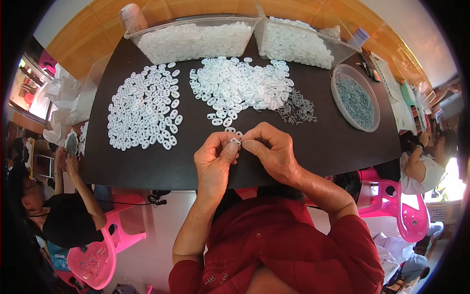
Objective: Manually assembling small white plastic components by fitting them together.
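Observation:
Near the front edge of the dark table (318, 147), my left hand (214, 156) pinches a small white oval plastic piece with two holes (235, 140) between thumb and fingers. My right hand (273, 151) meets it from the right, thumb and forefinger pressed together; whatever is between them is too small to make out. Just beyond my fingertips lie a couple more loose white pieces. A heap of white two-holed pieces (240, 83) spreads ahead, with a small pile of thin grey screws or pins (297, 108) at its right side.
To the left, many white pieces (142, 108) lie spread flat. Two clear bins (196, 55) (284, 58) full of white pieces line the back. A round tub (339, 98) of grey pins stands at the right. People sit on both sides by pink chairs (98, 259).

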Available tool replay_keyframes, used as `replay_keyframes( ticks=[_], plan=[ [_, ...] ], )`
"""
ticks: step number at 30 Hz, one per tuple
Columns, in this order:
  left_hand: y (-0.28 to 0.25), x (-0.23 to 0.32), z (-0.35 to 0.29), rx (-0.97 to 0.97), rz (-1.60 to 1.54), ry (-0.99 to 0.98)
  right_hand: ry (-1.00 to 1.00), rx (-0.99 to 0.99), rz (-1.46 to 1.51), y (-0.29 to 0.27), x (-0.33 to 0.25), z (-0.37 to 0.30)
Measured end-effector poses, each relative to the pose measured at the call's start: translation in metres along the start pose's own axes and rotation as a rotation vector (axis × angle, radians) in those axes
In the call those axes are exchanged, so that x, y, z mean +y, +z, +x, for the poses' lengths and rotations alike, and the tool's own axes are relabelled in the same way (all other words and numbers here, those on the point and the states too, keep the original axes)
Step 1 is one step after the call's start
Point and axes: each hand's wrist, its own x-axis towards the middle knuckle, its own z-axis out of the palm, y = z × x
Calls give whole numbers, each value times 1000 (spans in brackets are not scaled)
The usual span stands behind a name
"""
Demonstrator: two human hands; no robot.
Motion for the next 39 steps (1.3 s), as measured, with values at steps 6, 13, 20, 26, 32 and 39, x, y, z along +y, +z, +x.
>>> replay_keyframes(
  ticks=[6, 13, 20, 26, 32, 39],
  plan=[
    [-2, 3, 0, -26, -3, -9, 10, 25, 7, -3, -1, 3],
    [0, 4, -1, 5, 70, -11, -9, -2, -4, -1, -2, 5],
    [-2, 1, -4, -5, 105, 35, -5, -16, -3, 2, 0, 5],
    [-3, -1, -4, 24, 285, 56, 5, -27, -13, 2, -1, 7],
    [-2, -7, -4, 39, 396, 193, 12, -29, -24, 4, 1, 7],
    [3, -14, -5, 95, 493, 268, -89, -31, -174, 7, 2, 7]
  ],
)
